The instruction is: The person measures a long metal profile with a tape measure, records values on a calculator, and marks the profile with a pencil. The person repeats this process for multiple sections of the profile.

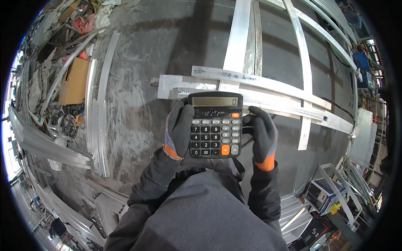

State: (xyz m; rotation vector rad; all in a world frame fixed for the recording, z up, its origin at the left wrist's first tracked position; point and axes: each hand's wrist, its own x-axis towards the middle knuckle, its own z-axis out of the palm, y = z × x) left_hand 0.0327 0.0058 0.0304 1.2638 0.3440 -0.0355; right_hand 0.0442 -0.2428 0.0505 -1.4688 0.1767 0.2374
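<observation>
A black calculator (205,134) faces up in front of my body, with grey and orange keys among its black ones. Its display is lit by a single digit. My left hand (181,127), in a dark glove with an orange cuff, grips its left edge, the thumb lying along the front. On the opposite side, my right hand (263,136) wears a matching glove. Its curled fingers reach the calculator's right edge, where their tips are partly hidden. The upper finger or thumb stands a little apart from the casing.
Beyond the calculator lie silvery metal bars (276,90), one bearing handwriting. Long upright profiles (238,37) cross them. To the left are metal strips (98,121), a cardboard piece (74,81) and scrap. A boxed machine (320,196) and a metal frame stand at lower right.
</observation>
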